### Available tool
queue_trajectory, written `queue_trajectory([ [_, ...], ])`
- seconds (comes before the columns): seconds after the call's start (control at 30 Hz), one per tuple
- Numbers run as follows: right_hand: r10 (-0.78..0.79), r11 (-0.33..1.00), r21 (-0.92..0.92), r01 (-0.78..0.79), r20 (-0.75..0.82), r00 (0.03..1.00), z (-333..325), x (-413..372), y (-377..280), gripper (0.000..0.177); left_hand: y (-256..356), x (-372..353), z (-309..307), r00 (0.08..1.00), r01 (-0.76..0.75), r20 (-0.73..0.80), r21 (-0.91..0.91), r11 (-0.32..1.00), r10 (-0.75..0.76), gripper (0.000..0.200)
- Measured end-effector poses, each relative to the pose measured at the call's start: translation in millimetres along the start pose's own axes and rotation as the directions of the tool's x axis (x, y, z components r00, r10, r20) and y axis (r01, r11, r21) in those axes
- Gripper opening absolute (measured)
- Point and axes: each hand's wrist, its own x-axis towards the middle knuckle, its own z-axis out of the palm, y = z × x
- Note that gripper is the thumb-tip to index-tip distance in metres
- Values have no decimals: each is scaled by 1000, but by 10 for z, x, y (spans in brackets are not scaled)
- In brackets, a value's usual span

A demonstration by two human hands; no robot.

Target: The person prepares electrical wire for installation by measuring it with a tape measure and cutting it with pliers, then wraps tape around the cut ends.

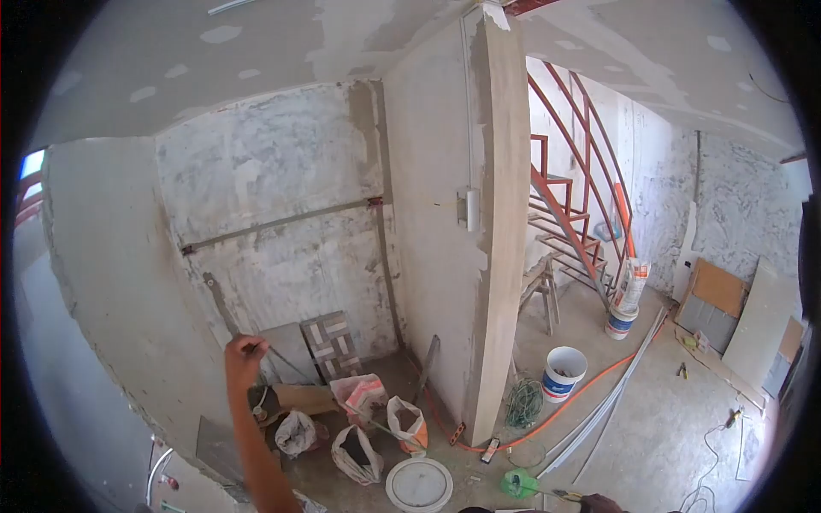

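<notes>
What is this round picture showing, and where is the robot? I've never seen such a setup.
There is no robot: a person works with their own hands, wearing a camera on the head. This single picture looks forward and down from there; the dark, curved edge frames the view.

The left hand is raised, closed around something slim and dark, too small to name. The right hand is only partly visible at the bottom edge, so its grip is unclear.

On the floor are open sacks, a round white lid, white-and-blue buckets, a green coil, an orange cord and long pale strips. Behind stands a red metal staircase.
</notes>
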Motion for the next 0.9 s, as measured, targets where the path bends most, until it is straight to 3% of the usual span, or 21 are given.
queue_trajectory([
  [0.13,24,979,201,-30,32,999,-329,533,-998,50,-473,-287,23,971,239,44,-83,967,-236,10],
  [0.2,-11,957,290,-1,37,999,-465,896,-1475,50,-855,-656,176,936,342,83,7,940,-341,12],
  [0.27,-57,934,356,40,35,998,-567,1239,-1879,51,-1541,-1163,455,935,350,125,-154,924,-333,12],
  [0.3,-85,920,385,67,31,996,-610,1429,-2051,51,-1508,-1341,541,838,541,219,-227,810,-499,14],
  [0.33,-108,905,415,90,20,994,-660,1629,-2205,51,-1589,-1552,717,836,530,174,-8,848,-520,15],
  [0.37,-139,894,433,119,16,990,-679,1812,-2335,52,-1289,-1583,780,740,635,358,-90,767,-570,16],
  [0.4,-162,880,453,140,9,987,-729,2002,-2483,52,-2330,-2070,1180,798,484,426,-32,874,-426,18],
  [0.43,-184,871,465,161,3,983,-753,2186,-2619,52,-2172,-2079,1359,587,800,717,-443,405,-375,17],
  [0.47,-206,862,471,185,-6,978,-772,2382,-2730,53,-1970,-2073,1532,298,882,914,-374,-286,-275,26],
  [0.5,-234,857,469,215,-19,972,-796,2579,-2823,53,-1763,-2025,1852,291,898,914,-363,-249,-284,25],
  [0.53,-218,861,483,161,63,974,-811,2771,-2947,49,-1511,-1963,2159,388,917,842,-395,60,-375,25],
  [0.57,-314,759,619,201,78,946,-752,3049,-3006,49,-1223,-1891,2442,512,844,735,-334,419,-445,24],
  [0.6,-401,638,738,219,76,913,-703,3294,-3054,50,-1034,-1779,2604,599,760,658,-287,583,-457,23],
  [0.63,-331,611,771,177,47,942,-900,3351,-3256,53,-857,-1660,2741,658,701,602,-271,660,-452,22],
  [0.67,-256,579,804,139,18,966,-1089,3410,-3456,55,-739,-1561,2829,691,672,566,-274,688,-449,21],
  [0.7,-301,657,679,328,-162,940,-1074,3567,-3522,59,-635,-1432,2892,719,645,531,-269,716,-448,21],
  [0.77,-443,736,312,601,-449,776,-980,3900,-3623,67,-488,-1207,2918,763,605,469,-277,746,-445,20],
  [0.87,-474,618,595,513,-239,848,-1112,4226,-3790,78,-314,-775,2805,842,529,374,-434,729,-389,17],
  [0.9,-457,581,651,489,-236,857,-1260,4227,-3900,80,-295,-693,2787,866,497,338,-509,703,-368,17],
])
